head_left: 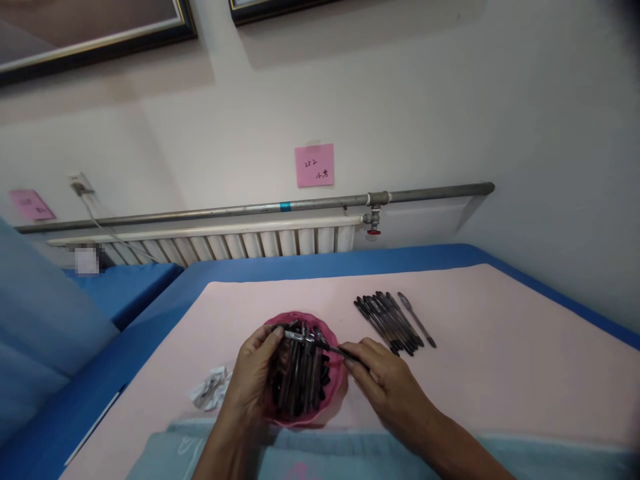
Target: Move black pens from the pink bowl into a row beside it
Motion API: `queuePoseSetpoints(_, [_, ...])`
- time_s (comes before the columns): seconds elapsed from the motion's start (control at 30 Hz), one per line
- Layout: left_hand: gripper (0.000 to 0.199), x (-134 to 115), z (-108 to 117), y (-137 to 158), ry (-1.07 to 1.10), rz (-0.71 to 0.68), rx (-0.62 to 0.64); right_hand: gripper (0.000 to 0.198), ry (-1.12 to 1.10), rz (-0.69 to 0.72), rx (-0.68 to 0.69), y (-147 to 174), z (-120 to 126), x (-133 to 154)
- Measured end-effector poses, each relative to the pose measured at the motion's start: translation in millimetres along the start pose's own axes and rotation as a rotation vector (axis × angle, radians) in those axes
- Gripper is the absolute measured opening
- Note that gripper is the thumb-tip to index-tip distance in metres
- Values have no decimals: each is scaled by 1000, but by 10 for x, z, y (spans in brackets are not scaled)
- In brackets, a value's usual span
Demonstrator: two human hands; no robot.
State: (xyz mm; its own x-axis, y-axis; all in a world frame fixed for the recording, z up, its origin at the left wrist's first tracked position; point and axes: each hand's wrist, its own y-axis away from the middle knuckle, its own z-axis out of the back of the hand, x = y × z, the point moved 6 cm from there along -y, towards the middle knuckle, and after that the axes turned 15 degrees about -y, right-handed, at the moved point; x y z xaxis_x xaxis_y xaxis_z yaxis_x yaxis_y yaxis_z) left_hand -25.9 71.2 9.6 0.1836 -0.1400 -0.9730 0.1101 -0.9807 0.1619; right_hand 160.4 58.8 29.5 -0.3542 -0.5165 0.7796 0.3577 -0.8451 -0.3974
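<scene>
Between my hands a dark pen (pixel 323 345) stretches over a pink scalloped basket (pixel 336 393). At its left end, a clear, shiny part is pinched by the thumb and fingers of my left hand (pixel 254 370). Whether that part is a cap or a wrapper, I cannot tell. My right hand (pixel 387 379) is closed on the pen's right end. Several dark pens (pixel 300 380) lie close together in the basket below. To the right, a row of pens (pixel 385 321) rests on the pink sheet, with one single pen (pixel 417 320) slightly apart.
Crumpled clear plastic (pixel 211 389) lies left of the basket. A pink sheet (pixel 500 373) covers the blue-edged table (pixel 320 263). Light blue cloth (pixel 320 457) runs along the near edge. Behind stand a white radiator (pixel 270 241), a pipe (pixel 220 212) and a red-handled valve (pixel 373 231).
</scene>
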Motion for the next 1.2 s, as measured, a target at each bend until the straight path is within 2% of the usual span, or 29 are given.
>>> queuePoseSetpoints(0.27, [22, -16, 89, -15, -22, -22, -36, 22, 13, 6, 4, 8, 9, 49])
queuePoseSetpoints(0.4, [23, 49, -17, 10, -47, 20, 18, 21, 39, 33, 12, 24, -28, 70])
queuePoseSetpoints(0.57, [29, 166, -231, 63, -64, 67, 145, 22, 97, 63, 12, 47, -95, 104])
queuePoseSetpoints(0.63, [32, 167, -229, 68, -105, 70, 154, 22, 153, 59, -26, 26, -42, 59])
queuePoseSetpoints(0.67, [36, 158, -189, 61, -136, 77, 132, 23, 196, 51, -66, 8, 24, 10])
queuePoseSetpoints(0.73, [39, 92, -25, 31, -189, 54, 4, 22, 354, -4, -209, -24, 254, -149])
queuePoseSetpoints(0.83, [38, -60, 240, -15, -218, -42, -147, 25, 458, -117, -348, -49, 651, -479])
queuePoseSetpoints(0.97, [34, -158, 516, -47, -307, -85, -286, 31, 550, -280, -429, -54, 1033, -896])
queuePoseSetpoints(1.1, [33, -140, 616, -73, -427, -97, -323, 30, 588, -389, -408, -72, 1080, -1108])
queuePoseSetpoints(1.2, [28, -103, 609, -95, -634, -104, -304, 27, 608, -418, -379, -80, 1018, -1138])
